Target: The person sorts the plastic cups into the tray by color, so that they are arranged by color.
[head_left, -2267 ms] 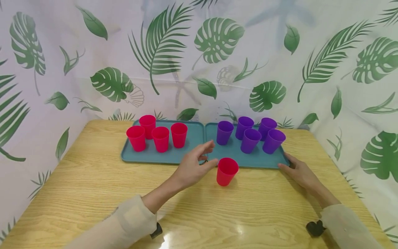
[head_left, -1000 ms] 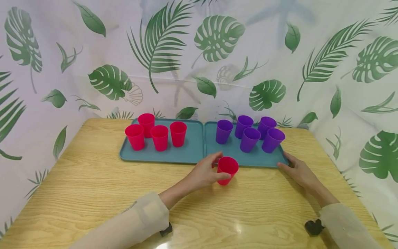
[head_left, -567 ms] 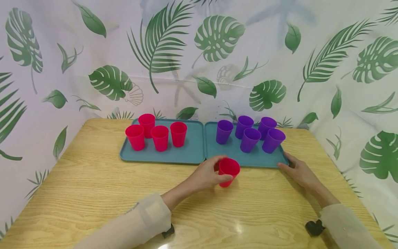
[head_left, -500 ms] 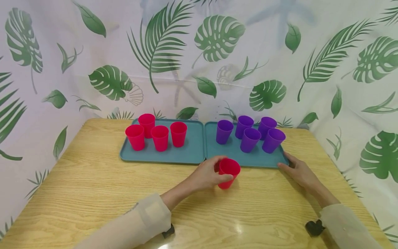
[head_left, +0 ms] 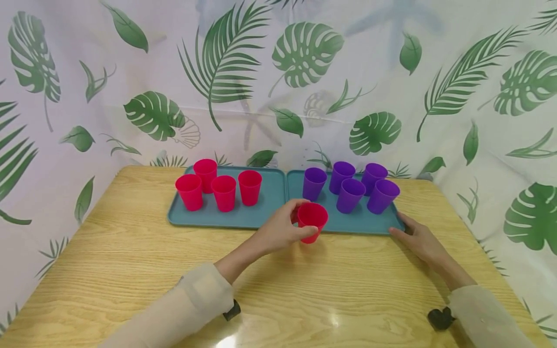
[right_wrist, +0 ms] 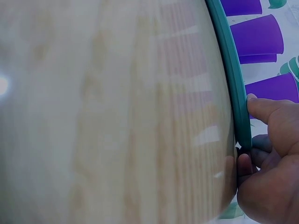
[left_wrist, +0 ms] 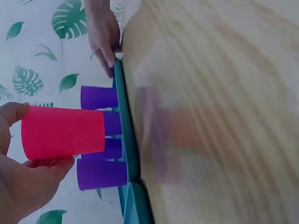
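My left hand grips a red plastic cup, thumb on its near side and fingers round the far side. In the left wrist view the red cup is held off the table, clear of the purple cups. It hangs by the front edge of the right teal tray, where several purple cups stand upright. My right hand holds that tray's front right corner; in the right wrist view the thumb lies on the tray rim. Several red cups stand upright on the left teal tray.
Both trays stand edge to edge along the back of the wooden table. Behind them hangs a leaf-printed cloth. A dark band-like piece shows at the left cuff and another dark piece at the right.
My left hand closed round the red cup, then lifted it from the table and moved it back and slightly left, up to the tray edge. My right hand stayed at the tray corner.
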A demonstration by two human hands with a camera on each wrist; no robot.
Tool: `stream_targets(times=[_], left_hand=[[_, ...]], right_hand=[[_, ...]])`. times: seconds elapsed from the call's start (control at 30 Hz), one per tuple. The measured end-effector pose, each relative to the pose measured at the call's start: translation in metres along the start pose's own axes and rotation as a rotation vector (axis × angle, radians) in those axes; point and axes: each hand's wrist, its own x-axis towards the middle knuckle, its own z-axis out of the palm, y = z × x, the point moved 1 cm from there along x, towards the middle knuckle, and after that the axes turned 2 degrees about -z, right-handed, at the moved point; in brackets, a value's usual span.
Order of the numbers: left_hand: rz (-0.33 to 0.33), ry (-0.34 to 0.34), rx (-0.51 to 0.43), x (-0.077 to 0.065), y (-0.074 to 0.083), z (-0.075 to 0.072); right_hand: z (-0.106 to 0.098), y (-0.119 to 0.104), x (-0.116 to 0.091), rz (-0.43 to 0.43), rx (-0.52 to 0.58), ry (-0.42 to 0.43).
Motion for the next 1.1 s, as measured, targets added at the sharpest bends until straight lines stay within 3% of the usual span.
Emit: stream_targets(times=[0.17,0.37,0.57,0.8,1.1], left_hand=[[0.019,0.126,0.014,0.008,0.001,-0.017],[-0.051,0.331,0.081,0.022,-0.004,-0.034],[-0.095,0.446,0.122,0.037,-0.002,-0.048],[-0.146,0.442,0.164,0.045,-0.011,-0.049],[-0.162,0.412,0.153,0.038,-0.023,-0.047]], right_hand=[[0.000,0.001,0.000,0.005,-0.003,0.000],[0.000,-0.002,-0.002,0.009,0.012,-0.001],[0.001,-0.004,-0.001,0.010,0.009,0.002],[0.003,-0.004,0.001,0.009,0.007,-0.001],[0.000,-0.003,-0.001,0.022,-0.005,0.001]])
